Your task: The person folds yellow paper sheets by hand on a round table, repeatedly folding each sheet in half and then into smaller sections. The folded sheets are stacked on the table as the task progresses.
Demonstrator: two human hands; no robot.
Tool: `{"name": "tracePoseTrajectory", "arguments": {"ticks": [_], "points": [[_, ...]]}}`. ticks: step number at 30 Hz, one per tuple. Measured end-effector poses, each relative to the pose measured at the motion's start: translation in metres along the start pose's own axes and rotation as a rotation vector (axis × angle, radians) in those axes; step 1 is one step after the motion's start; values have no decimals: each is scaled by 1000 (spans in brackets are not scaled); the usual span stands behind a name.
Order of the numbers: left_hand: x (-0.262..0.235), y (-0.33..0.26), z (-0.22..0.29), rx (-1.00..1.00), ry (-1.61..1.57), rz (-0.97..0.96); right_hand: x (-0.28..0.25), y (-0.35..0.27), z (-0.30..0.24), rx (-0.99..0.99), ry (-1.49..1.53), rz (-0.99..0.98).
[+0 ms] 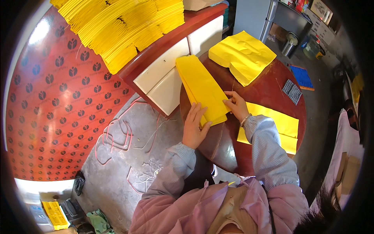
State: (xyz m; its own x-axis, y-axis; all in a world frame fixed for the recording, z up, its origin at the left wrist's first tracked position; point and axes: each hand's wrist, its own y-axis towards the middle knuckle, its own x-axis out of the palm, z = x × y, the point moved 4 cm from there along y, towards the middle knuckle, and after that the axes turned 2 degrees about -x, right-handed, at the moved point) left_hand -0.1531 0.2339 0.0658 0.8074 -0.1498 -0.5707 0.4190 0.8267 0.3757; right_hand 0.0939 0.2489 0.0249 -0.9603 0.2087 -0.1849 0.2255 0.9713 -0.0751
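Head view, single frame. I see both hands on a long yellow paper stack point(202, 89) lying on a round dark-red counter point(269, 87). The stack runs from about 11 o'clock down to 5 o'clock relative to the counter centre, its far end overhanging the counter edge toward white drawers point(165, 74).

Left hand point(193, 126): flat on the near end of the stack, at 7 o'clock from the counter centre. Fingers spread wide and pressing down, not gripping. I judge this pins the sheets so that they do not slide.

Right hand point(236, 104): at the stack's right edge, near its near end. Fingers narrowed and pinching the paper edge, thumb side hidden, so I cannot tell how many sheets are caught. The pinch looks suited to squaring or folding the edge against the pinned side.

Surroundings: a thicker square yellow pile point(242, 56) sits at 12 o'clock on the counter, apart from the stack. Flat yellow sheets point(278, 126) lie at 4 o'clock, under the right forearm, within easy reach. A small grey patterned card point(292, 91) lies at 2 o'clock. Many fanned yellow bundles point(124, 29) rest on the red ledge at 10 o'clock, well apart.
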Motion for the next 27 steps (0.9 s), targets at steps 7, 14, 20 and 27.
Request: {"name": "tracePoseTrajectory", "arguments": {"ticks": [7,14,20,27], "points": [[2,-15,0,-7,-15,34,9,-23,-16,-18,12,-29],[1,-19,-1,0,-21,33,11,-26,-25,-54,-8,-48],[6,-5,-34,-135,-100,186,8,-25,-25,-39,3,-72],[30,116,-149,-488,-584,249,19,-11,-10,-143,-91,2]]}}
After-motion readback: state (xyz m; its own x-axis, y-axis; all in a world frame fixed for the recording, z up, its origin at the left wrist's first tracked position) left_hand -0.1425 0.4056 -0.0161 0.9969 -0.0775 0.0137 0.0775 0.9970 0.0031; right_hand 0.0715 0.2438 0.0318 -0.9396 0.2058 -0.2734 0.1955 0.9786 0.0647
